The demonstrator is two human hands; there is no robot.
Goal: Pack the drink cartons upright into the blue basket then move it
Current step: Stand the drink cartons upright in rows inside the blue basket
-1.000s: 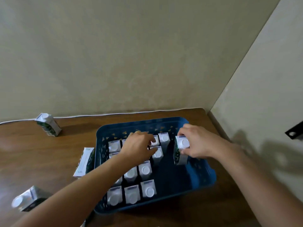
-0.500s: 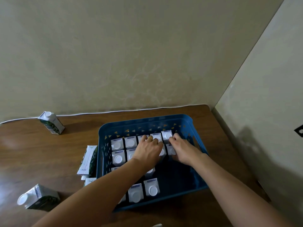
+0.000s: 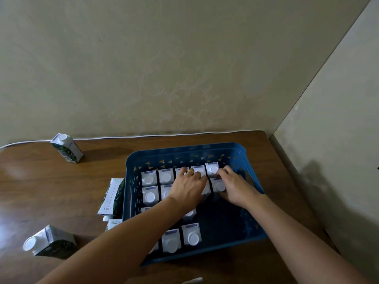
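Observation:
The blue basket (image 3: 184, 149) sits on the brown table and holds several upright drink cartons (image 3: 149, 179) with white round caps, in rows along its left and far sides. My left hand (image 3: 188, 187) rests flat on the carton tops in the far rows, and its arm hides some cartons. My right hand (image 3: 235, 189) grips one carton (image 3: 219, 186) at the right end of the second row, set down against its neighbours. The basket's near right part shows bare floor.
Loose cartons lie outside the basket: one upright at the far left (image 3: 66, 147), one on its side against the basket's left wall (image 3: 112, 196), one lying at the near left (image 3: 49, 241). A white cable (image 3: 123, 137) runs along the table's back edge. Walls close the back and right.
My right hand carried a carton from the basket's right side to the second row and set it down. My left hand slid forward onto the far cartons. The view shifted slightly.

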